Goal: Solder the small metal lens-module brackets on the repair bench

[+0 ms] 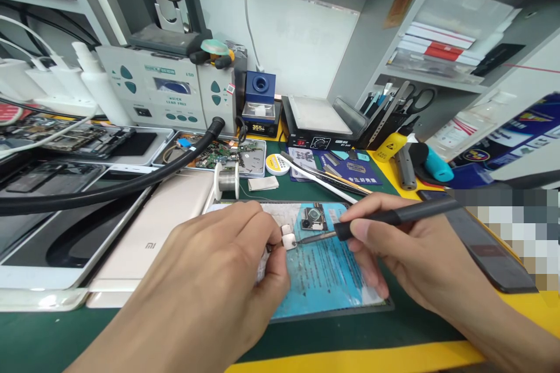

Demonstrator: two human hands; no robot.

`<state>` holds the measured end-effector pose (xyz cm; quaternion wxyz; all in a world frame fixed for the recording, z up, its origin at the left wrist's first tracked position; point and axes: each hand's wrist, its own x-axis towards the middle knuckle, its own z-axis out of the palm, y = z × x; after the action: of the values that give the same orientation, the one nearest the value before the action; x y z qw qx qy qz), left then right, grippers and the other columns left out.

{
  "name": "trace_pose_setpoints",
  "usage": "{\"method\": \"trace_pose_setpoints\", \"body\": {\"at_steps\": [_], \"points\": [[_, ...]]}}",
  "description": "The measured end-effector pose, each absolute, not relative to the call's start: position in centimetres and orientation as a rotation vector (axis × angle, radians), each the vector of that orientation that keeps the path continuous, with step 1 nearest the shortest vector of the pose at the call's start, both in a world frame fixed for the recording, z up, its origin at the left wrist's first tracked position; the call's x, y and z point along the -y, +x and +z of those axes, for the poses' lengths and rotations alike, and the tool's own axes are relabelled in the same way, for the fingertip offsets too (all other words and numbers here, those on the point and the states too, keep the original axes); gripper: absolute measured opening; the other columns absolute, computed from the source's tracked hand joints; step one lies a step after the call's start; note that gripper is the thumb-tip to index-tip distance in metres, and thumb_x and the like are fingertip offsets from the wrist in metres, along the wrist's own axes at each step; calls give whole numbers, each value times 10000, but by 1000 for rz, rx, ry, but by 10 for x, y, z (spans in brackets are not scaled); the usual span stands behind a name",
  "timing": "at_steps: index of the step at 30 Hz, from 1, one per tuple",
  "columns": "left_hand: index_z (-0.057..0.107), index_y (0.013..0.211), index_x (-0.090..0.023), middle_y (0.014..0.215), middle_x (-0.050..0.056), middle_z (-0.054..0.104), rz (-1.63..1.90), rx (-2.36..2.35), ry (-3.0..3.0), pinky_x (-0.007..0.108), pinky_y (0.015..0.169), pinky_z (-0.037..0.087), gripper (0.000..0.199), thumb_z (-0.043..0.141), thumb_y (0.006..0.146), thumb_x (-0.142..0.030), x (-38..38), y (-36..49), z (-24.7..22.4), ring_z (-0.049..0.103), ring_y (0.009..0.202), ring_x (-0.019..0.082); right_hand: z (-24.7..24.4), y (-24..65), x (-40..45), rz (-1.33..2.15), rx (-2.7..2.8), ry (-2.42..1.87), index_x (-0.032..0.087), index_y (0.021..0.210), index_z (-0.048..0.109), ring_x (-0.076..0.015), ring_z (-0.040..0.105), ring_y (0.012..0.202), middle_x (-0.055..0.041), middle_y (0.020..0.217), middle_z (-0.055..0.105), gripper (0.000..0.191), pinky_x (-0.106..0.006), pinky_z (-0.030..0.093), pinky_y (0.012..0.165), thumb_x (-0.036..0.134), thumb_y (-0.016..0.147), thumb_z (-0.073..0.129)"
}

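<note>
My right hand (389, 239) is closed round a soldering iron (398, 214) with a black handle. The iron's metal tip points left and meets the edge of a small part with two white square pieces (289, 239). That part is pinched between the thumb and fingers of my left hand (223, 265), which hide some of it. Both hands are over a blue printed sheet (319, 274) on a dark flat board. Just beyond the iron's tip, a small camera module (313, 217) lies on the sheet.
Behind stand a spool of solder wire (226, 181), a yellow-and-white round tin (277, 164), a soldering station (261, 111) reading 355 and a heating plate (319, 116). Phones and a gold back cover (157, 233) lie left, under a thick black hose (131, 186). A dark phone (485, 245) lies right.
</note>
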<state>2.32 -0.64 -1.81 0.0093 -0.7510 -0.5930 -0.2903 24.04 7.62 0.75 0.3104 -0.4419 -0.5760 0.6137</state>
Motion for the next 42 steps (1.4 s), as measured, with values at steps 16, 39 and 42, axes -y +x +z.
{"method": "trace_pose_setpoints", "body": {"at_steps": [16, 39, 42], "points": [[640, 790, -207, 681, 10, 617, -953, 1823, -2314, 313, 472, 417, 168, 519, 902, -174, 5, 25, -21, 578, 569, 200, -5, 249, -84, 1671, 1556, -1055, 189, 907, 739, -118, 591, 341, 14, 498, 666, 202, -164, 471, 347, 366, 886, 834], [635, 803, -208, 707, 14, 622, -936, 1826, -2333, 309, 486, 436, 155, 528, 911, -181, 8, 25, -21, 591, 585, 197, -7, 251, -86, 1704, 1512, -1040, 184, 895, 749, -126, 595, 342, 8, 511, 671, 184, -175, 481, 345, 337, 863, 845], [632, 801, -208, 708, 14, 622, -932, 1822, -2331, 313, 488, 440, 149, 533, 910, -183, 8, 24, -21, 593, 589, 200, -6, 251, -86, 1722, 1493, -1022, 195, 906, 748, -121, 599, 347, 14, 530, 675, 161, -169, 478, 345, 335, 883, 825]]}}
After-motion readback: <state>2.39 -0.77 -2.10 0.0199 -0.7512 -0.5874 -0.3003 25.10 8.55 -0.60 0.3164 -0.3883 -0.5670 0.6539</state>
